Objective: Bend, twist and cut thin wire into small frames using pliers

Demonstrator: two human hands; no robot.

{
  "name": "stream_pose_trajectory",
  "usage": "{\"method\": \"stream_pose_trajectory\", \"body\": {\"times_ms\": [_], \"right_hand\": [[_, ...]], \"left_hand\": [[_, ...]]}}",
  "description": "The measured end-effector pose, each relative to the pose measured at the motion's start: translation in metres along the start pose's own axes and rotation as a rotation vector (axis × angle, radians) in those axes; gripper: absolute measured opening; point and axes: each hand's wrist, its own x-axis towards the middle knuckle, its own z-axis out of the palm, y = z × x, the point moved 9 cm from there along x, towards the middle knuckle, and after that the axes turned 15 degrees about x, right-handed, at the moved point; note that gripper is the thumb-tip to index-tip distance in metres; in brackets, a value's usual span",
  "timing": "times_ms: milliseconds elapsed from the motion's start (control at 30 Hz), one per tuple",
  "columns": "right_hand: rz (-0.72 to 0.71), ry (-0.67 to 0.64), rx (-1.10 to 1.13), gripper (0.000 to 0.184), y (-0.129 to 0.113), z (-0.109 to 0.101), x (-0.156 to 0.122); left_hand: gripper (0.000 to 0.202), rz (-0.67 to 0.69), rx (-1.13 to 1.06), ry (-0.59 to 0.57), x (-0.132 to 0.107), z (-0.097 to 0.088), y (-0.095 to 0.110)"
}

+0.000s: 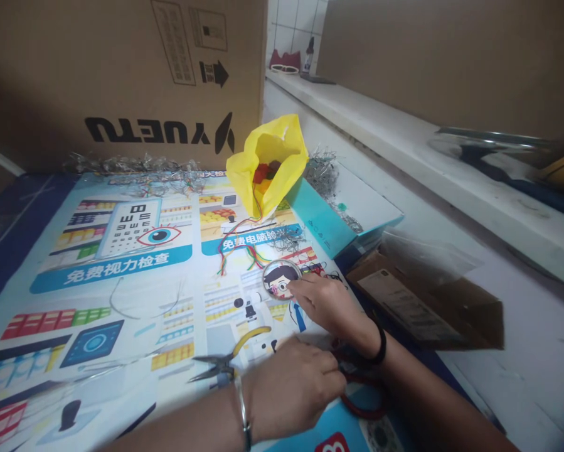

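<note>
My right hand (331, 304) has its fingers pressed together at the right rim of a small round clear dish (268, 292). Something small and pink lies in the dish; what the fingertips pinch, if anything, is too small to make out. Closer to me, my left hand (298, 386) is closed with curled fingers, and its grip is hidden from view. Just right of it lie red loop handles (364, 411), apparently of scissors, partly covered. Yellow-handled pliers (251, 339) rest with jaws apart beside my left wrist. Short coloured cords (256, 256) lie beyond the dish.
A yellow bag (244, 169) with red and yellow contents stands open at the back. Beside it are a turquoise box (322, 220) and an open brown carton (432, 307). Silver wire bits (140, 169) line the far edge before a large cardboard box (122, 75). A ledge (404, 122) runs along the right.
</note>
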Motion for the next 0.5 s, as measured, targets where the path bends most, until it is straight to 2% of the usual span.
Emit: {"method": "stream_pose_trajectory", "body": {"times_ms": [500], "right_hand": [[0.001, -0.018, -0.064, 0.022, -0.0003, 0.0024, 0.0007]], "left_hand": [[0.015, 0.005, 0.005, -0.005, 0.0003, -0.0007, 0.0003]]}}
